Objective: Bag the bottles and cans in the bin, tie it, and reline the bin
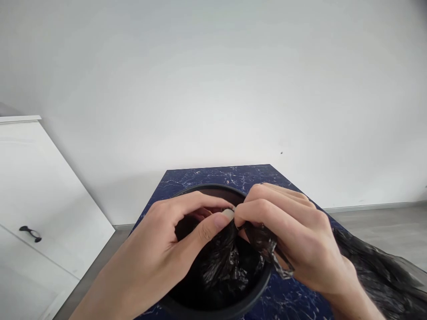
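Note:
A black plastic bag (223,266) sits bunched up inside a round dark bin (256,297). My left hand (176,240) pinches the gathered top of the bag between thumb and forefinger, above the bin's opening. Touching it from the right, my right hand (290,226) has its fingers curled round another gathered part of the same bag. A crumpled loop of the plastic hangs below the right palm. Both fingertips meet near the middle of the bin, and the exact grip between them is partly hidden.
The bin stands on a dark blue marble-patterned table (216,175) against a white wall (213,89). More black plastic (376,271) lies at the right edge of the table. On the left is a white cabinet (50,191) with a black handle (30,234).

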`<action>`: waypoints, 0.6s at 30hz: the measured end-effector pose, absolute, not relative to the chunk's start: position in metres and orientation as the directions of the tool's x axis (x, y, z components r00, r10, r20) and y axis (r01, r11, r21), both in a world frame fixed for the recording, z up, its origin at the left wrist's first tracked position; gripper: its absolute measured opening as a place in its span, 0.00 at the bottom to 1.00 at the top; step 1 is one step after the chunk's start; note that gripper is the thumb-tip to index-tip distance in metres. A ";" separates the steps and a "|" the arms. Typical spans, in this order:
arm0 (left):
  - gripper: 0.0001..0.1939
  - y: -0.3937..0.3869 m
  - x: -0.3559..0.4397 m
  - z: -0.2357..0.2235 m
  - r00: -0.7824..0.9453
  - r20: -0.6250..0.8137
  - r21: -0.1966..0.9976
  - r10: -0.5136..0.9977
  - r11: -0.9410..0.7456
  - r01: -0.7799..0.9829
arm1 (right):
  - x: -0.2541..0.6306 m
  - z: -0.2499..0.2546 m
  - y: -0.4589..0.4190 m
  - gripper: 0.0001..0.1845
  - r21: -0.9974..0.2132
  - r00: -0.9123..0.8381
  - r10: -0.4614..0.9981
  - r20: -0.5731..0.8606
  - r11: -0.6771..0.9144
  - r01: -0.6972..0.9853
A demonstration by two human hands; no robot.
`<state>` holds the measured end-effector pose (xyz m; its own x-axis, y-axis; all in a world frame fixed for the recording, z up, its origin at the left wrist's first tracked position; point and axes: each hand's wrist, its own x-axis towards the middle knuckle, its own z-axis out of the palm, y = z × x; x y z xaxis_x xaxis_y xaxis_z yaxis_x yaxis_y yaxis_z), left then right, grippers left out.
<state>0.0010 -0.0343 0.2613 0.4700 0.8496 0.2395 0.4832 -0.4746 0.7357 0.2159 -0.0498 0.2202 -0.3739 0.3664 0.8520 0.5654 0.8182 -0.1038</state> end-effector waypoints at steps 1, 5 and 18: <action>0.10 -0.035 0.001 0.262 0.470 0.240 0.736 0.850 -0.474 0.483 | 0.216 0.220 -0.051 0.12 -0.119 -0.372 0.378 0.848 0.819 0.561; 0.11 -0.034 0.001 0.263 0.452 0.258 0.728 0.854 -0.480 0.490 | 0.218 0.221 -0.055 0.11 -0.164 -0.380 0.432 0.818 0.808 0.566; 0.15 -0.010 -0.027 0.261 0.369 0.319 0.535 0.873 -0.487 0.690 | 0.240 0.224 -0.059 0.14 -0.391 -0.353 0.708 0.612 0.658 0.644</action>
